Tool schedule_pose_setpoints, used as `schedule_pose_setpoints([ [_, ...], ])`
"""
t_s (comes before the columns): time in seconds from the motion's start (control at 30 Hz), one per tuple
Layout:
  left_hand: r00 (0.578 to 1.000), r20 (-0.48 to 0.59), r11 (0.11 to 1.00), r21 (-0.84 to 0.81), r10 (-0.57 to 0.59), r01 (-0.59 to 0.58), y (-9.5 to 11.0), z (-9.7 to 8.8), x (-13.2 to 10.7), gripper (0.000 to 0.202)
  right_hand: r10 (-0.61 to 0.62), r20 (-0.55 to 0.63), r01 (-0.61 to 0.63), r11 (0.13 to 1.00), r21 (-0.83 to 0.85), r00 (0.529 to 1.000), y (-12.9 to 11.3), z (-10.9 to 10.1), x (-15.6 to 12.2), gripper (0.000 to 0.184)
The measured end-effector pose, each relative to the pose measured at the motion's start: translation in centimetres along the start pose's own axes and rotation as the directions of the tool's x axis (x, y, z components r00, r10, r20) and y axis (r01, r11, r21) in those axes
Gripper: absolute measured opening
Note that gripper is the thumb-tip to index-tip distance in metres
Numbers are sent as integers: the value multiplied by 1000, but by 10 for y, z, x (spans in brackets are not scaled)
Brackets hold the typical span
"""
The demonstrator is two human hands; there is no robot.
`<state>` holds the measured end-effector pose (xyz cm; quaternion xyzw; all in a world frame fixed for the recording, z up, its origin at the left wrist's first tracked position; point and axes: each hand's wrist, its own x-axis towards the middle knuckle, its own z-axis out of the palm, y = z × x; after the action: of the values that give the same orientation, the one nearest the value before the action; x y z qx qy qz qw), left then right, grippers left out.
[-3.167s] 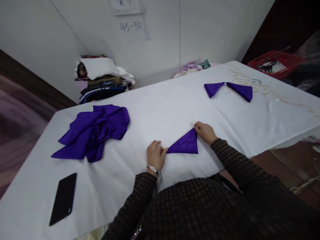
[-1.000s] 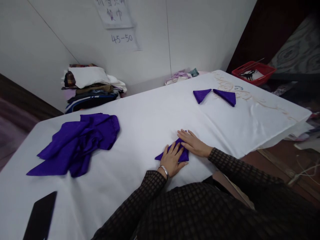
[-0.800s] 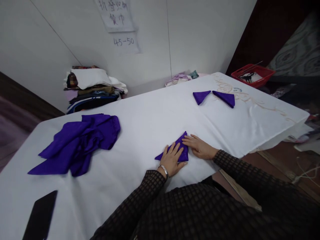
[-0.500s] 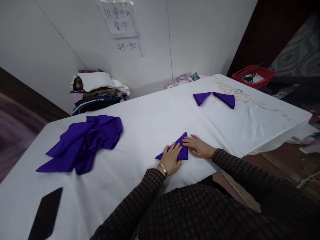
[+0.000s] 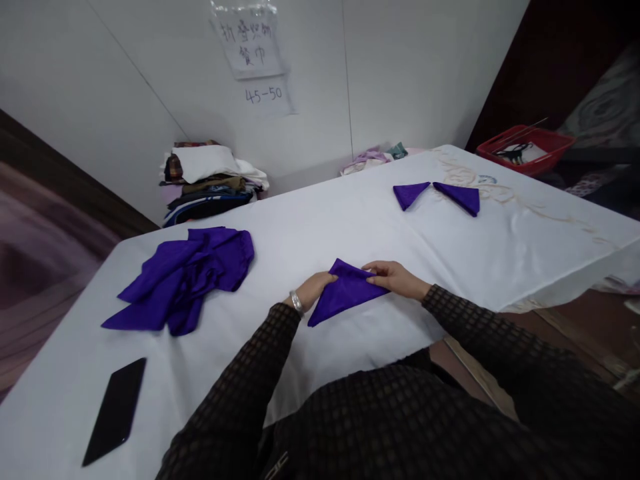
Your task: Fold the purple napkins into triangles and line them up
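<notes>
A purple cloth napkin (image 5: 347, 288), folded into a triangle, is between my two hands over the near side of the table. My left hand (image 5: 316, 288), with a silver bracelet at the wrist, grips its left side, thumb on top and fingers hidden beneath. At its right corner my right hand (image 5: 397, 278) pinches the fabric between thumb and fingers. Two more folded purple napkins, one on the left (image 5: 411, 195) and one on the right (image 5: 457, 198), lie near the far edge. A loose heap of purple cloth (image 5: 193, 277) spreads out on the left.
A white cloth covers the table (image 5: 300, 227). A black phone (image 5: 115, 410) lies at the front left. Behind the table are a stack of folded clothes (image 5: 213, 180) and a red basket (image 5: 550, 155). Handwritten paper signs (image 5: 253, 50) hang on the wall.
My hands were lying flat on the napkin; now they grip its two sides. The napkin has been turned, so its long edge faces me. The view has shifted slightly left.
</notes>
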<state>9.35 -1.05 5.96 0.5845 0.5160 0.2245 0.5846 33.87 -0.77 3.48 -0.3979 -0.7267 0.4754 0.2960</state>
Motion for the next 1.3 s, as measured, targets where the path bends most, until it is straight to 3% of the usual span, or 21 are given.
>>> schedule_pose_setpoints([
  [0.1,998,-37,997,55,-44,46,-6,-15,12,30,170,53,-175,980,97,984,5,5,17,40],
  [0.2,983,-184,949,304,-30,86,-18,-18,25,27,227,5,-225,969,-100,974,13,12,27,31],
  [0.3,945,-323,907,410,48,94,-30,-12,30,24,120,-77,-141,898,-417,990,17,19,25,29],
  [0.4,881,-390,809,588,268,14,-39,-3,23,30,23,-99,-81,764,-640,995,16,23,15,31],
  [0.5,817,-372,713,698,440,-66,-45,3,7,31,-6,-112,-76,701,-709,994,18,25,7,32],
  [0.6,787,-397,735,670,472,-103,-55,-1,-14,28,-40,-124,-58,720,-692,991,23,24,4,31],
  [0.73,785,-431,810,568,445,-147,-72,-13,-44,26,-67,-134,-41,742,-669,989,26,23,2,29],
  [0.87,808,-352,757,632,473,-168,-86,-19,-62,33,-89,-144,-31,739,-673,986,28,22,2,29],
  [1.03,824,-359,725,683,439,-88,-88,-12,-59,27,-115,-144,-16,725,-688,983,29,22,0,30],
  [1.3,830,-409,780,623,379,-49,-86,-6,-56,29,-127,-135,-3,716,-698,983,33,21,0,32],
])
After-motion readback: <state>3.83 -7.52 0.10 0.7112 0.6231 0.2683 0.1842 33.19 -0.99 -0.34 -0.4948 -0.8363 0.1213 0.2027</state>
